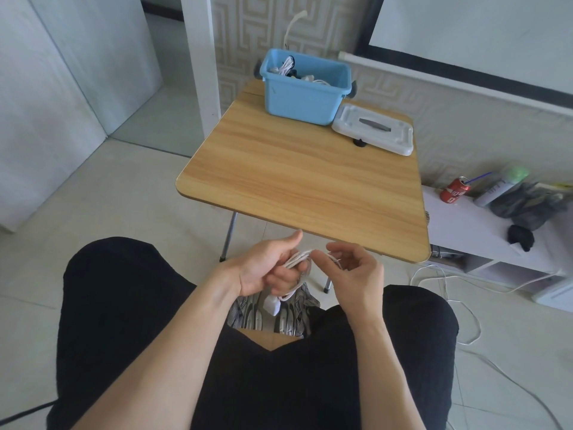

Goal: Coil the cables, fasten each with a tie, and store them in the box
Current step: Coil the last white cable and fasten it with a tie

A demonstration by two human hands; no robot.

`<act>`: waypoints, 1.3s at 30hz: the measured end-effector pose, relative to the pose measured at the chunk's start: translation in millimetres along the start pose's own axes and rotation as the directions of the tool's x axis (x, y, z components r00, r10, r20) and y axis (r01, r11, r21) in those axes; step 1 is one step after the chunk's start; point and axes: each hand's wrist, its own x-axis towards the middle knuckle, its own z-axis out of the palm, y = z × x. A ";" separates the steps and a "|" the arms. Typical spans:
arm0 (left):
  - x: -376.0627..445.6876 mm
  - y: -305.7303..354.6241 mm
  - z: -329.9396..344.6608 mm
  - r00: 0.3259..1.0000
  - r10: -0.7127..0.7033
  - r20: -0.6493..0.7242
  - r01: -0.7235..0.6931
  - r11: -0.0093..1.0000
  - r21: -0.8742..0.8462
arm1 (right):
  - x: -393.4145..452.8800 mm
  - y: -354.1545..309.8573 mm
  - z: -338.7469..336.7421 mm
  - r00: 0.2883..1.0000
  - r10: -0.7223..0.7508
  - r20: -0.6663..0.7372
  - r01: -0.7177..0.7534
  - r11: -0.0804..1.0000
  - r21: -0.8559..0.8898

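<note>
Thin white cable [298, 258], partly coiled, held over the lap just short of the wooden surface [305, 178]. Left hand [273, 268] curled round the gathered loops; right hand [352, 268] pinching the loose strand beside them. Small white plug [273, 305] dangling below. Blue box [305, 85] at the far edge, already holding cables; white lid [373, 128] beside it. Cable judged light, limp, springy: best gripped across all loops at once, never by the plug.
</note>
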 end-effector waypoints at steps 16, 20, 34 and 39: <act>-4.6 9.8 -20.8 0.793 0.196 -0.576 -0.590 0.482 -0.648 | 1.8 14.8 5.3 0.948 0.030 0.318 0.008 0.993 -0.116; -7.7 11.7 -20.7 0.713 0.163 -0.682 -0.684 0.375 -0.625 | 1.5 20.1 7.8 0.915 0.120 0.385 -0.019 0.967 -0.256; -9.3 13.1 -24.8 0.868 0.095 -0.487 -0.400 0.713 -0.575 | 2.2 12.5 5.6 0.955 0.178 0.236 -0.143 0.977 -0.158; -5.3 12.6 -23.3 0.859 0.040 -0.510 -0.410 0.650 -0.640 | 0.9 11.9 4.0 0.967 0.134 0.217 -0.131 0.991 -0.031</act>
